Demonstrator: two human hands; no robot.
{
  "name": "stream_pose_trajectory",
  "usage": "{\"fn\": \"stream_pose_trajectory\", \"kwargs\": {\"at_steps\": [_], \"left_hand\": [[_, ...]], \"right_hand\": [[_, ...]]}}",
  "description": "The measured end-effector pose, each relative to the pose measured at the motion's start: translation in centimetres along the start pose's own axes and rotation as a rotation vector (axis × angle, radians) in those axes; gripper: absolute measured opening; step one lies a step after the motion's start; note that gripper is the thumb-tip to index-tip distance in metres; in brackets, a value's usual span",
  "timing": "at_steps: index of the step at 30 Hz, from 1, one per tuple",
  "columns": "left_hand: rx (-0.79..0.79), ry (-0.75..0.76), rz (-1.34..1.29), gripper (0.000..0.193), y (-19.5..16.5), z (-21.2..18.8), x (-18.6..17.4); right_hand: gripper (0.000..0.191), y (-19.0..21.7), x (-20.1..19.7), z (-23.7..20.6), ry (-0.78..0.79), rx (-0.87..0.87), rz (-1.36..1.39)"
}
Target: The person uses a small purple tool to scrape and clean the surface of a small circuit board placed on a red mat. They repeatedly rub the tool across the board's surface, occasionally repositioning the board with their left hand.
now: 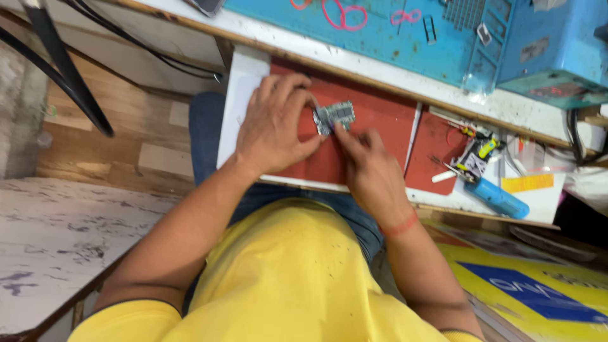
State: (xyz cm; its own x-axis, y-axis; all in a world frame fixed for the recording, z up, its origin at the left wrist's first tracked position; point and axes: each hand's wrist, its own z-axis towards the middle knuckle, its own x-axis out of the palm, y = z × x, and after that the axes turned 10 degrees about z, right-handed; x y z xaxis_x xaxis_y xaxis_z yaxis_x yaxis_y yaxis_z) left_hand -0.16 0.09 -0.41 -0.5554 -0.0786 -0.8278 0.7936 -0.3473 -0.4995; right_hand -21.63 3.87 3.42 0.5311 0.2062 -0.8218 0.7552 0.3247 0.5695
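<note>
Nearest you, your yellow shirt (278,278) fills the lower frame, with blue trousers (206,136) showing above it and a yellow-and-blue printed board (538,291) lying off to your right. Both forearms extend forward over your lap to the red mat (380,117) in the pulled-out drawer (244,82) under the bench (285,35). Your left hand (275,123) lies palm down on the mat, fingers curled and partly closed, with the fingertips pinching the left edge of the small circuit board (334,116). Your right hand (367,164), with a red band (399,226) at the wrist, is loosely curled; its extended fingertips press on the lower right corner of the circuit board. The board lies flat on the mat between the two hands, touching both, and nothing covers its top face. To the right, well apart from the hands, a blue cylindrical tool (500,197) and a cluster of small tools (475,155) rest in the drawer. Farther away, a blue work mat (380,38) covers the bench top, and a blue machine housing (557,44) stands at its far right.
</note>
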Motion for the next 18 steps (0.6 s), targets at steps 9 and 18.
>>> {"fn": "stream_pose_trajectory", "kwargs": {"at_steps": [9, 18], "left_hand": [[0.063, -0.049, 0.041, 0.048, 0.1, -0.3, 0.1], [0.037, -0.057, 0.023, 0.064, -0.1, -0.3, 0.0]], "right_hand": [[0.058, -1.5, -0.8, 0.4, 0.026, -0.087, -0.008], [0.055, -1.7, -0.7, 0.5, 0.108, -0.036, 0.008]]}}
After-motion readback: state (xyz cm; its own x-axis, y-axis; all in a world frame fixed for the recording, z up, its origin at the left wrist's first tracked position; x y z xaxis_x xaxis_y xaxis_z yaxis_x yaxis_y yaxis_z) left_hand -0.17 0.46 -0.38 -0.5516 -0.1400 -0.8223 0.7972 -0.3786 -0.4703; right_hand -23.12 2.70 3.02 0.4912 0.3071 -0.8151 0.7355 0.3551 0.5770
